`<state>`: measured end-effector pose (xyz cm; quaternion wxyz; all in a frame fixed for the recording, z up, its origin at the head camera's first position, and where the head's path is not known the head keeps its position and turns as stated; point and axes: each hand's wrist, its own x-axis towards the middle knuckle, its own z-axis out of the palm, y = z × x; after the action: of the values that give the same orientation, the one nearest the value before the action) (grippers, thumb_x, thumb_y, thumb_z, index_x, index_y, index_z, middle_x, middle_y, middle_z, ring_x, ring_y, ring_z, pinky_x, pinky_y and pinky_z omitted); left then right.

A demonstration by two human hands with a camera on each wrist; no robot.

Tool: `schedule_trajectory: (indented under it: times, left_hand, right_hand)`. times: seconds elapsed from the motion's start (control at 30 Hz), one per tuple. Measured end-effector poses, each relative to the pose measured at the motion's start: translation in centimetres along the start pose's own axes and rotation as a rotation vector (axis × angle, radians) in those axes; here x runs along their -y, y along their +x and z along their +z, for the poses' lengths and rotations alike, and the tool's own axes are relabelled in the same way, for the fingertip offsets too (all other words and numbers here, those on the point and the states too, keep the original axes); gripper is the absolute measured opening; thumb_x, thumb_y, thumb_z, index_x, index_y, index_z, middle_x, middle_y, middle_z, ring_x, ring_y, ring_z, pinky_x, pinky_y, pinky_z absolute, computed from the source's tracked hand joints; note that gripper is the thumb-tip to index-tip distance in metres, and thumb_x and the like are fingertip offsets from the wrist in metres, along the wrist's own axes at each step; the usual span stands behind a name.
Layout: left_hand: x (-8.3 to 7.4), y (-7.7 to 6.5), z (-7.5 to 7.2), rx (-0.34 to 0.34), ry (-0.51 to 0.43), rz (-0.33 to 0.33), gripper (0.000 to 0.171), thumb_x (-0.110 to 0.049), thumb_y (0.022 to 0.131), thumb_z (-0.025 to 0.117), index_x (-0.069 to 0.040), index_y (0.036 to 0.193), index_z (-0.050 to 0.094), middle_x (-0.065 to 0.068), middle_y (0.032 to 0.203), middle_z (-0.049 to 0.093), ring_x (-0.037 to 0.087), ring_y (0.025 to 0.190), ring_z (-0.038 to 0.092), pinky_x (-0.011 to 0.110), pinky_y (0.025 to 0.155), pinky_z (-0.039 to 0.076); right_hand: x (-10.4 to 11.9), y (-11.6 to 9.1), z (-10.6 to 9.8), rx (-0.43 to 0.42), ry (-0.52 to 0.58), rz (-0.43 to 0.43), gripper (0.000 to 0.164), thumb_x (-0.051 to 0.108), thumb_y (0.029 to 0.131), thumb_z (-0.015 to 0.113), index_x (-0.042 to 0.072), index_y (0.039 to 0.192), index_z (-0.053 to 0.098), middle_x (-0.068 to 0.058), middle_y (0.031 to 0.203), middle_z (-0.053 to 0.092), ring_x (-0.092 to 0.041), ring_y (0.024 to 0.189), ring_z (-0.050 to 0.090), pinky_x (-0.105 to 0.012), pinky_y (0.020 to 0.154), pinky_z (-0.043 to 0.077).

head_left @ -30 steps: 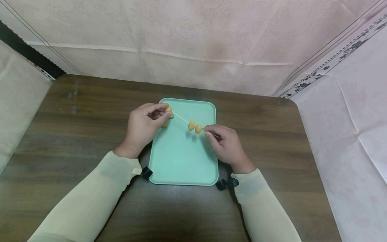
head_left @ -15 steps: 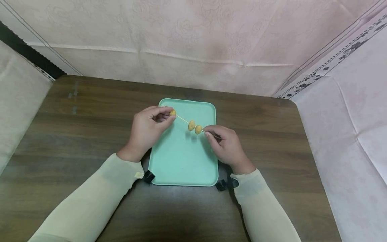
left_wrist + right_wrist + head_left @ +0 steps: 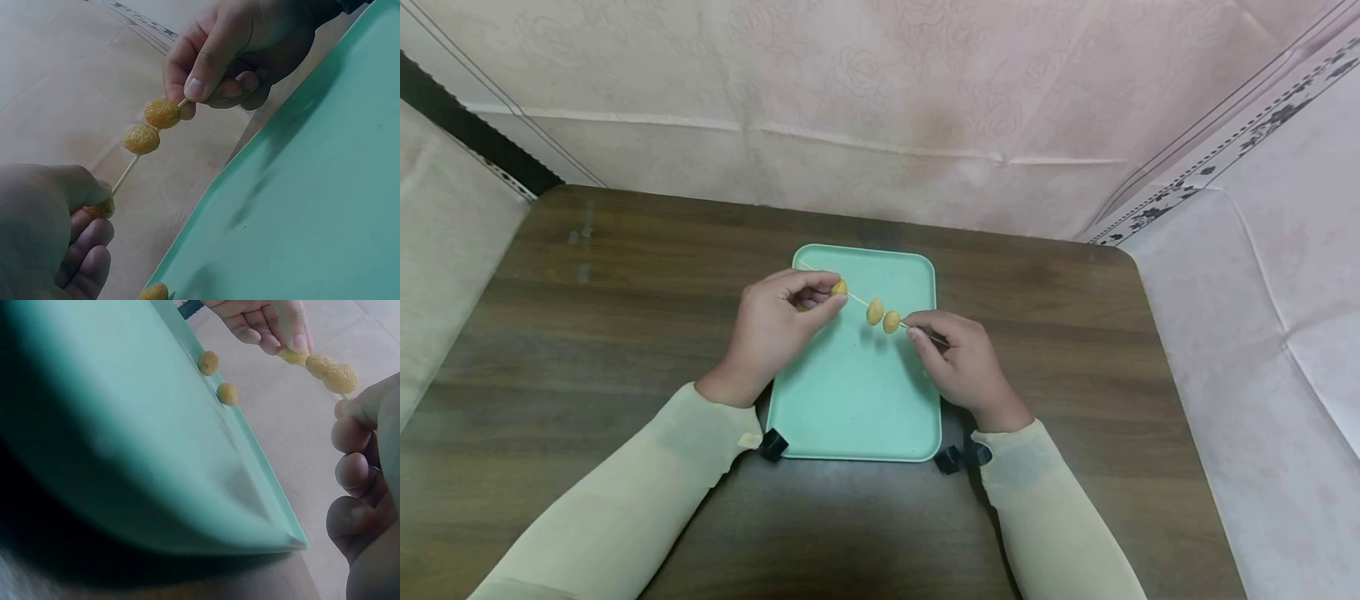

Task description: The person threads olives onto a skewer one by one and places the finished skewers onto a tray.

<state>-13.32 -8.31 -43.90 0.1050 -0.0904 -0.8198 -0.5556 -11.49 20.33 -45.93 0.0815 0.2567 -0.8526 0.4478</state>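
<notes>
Pale sleeves (image 3: 617, 492) extend forward over the wooden table (image 3: 587, 358). The right hand (image 3: 958, 354) pinches the thin skewer (image 3: 858, 298) near its lower end, between thumb and index finger. Two wrinkled yellow pieces (image 3: 875, 312) are threaded just beside that grip. Farther along, the left hand (image 3: 775, 321) pinches a third piece (image 3: 839, 288) on the skewer—the tip projects beyond it. The assembly is held above the green tray (image 3: 857, 408); two loose pieces (image 3: 227, 394) rest along the tray's edge. Behind the table—a patterned cloth (image 3: 880, 83).
</notes>
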Motion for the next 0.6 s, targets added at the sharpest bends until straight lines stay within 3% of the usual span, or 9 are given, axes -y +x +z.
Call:
schedule_trajectory:
  times: [0.6]
  left_hand:
    - [-0.10,-0.53,0.94,0.040,0.012,0.034,0.023,-0.024,0.099,0.091,-0.017,0.121,0.088,-0.002,0.104,0.082,0.010,0.093,0.077,0.019,0.083,0.063]
  right_hand:
    - [0.16,-0.04,0.13,0.005,0.008,0.021,0.015,0.012,0.110,0.073,0.005,0.120,0.082,-0.001,0.085,0.067,-0.016,0.074,0.056,-0.026,0.065,0.049]
